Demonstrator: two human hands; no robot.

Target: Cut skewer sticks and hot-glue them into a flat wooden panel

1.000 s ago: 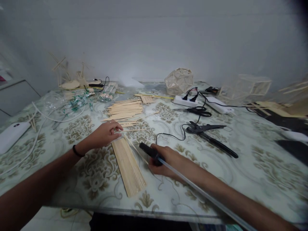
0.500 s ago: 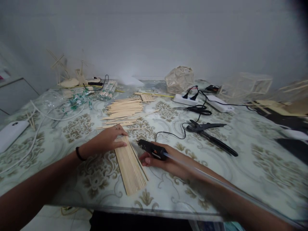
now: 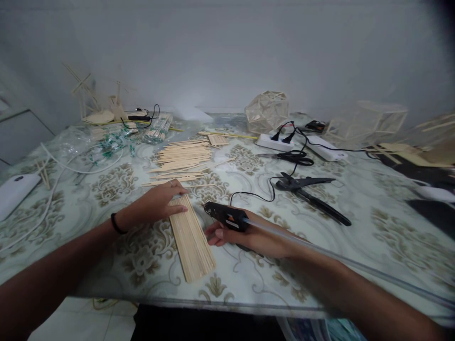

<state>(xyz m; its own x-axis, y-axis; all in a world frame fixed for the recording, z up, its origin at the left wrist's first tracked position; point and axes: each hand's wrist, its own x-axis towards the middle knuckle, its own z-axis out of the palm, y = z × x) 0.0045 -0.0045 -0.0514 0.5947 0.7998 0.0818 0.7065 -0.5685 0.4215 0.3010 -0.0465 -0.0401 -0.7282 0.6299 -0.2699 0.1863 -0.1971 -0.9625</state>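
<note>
A flat panel of thin wooden sticks (image 3: 193,241) lies side by side on the patterned tablecloth, near the front edge. My left hand (image 3: 169,201) grips its far end, thumb on top and fingers around the far edge. To the right of the panel, my right hand (image 3: 238,229) holds a black glue gun (image 3: 225,215), its nozzle pointing left above the cloth. A long clear glue stick (image 3: 320,248) runs out of the gun's back over my right forearm. Beyond my left hand lies a pile of loose sticks (image 3: 183,155).
Pliers (image 3: 309,192) and black scissors (image 3: 291,157) lie at the right, by a white power strip (image 3: 275,143) with cords. Stick-built frames (image 3: 267,112) stand at the back. Plastic wrappers (image 3: 112,143), a white cable and a white device (image 3: 17,192) are at the left.
The separate stick along the panel's right side now lies flush with it. My right hand's fingers have drawn slightly off the panel's edge, and the glue gun has turned slightly.
</note>
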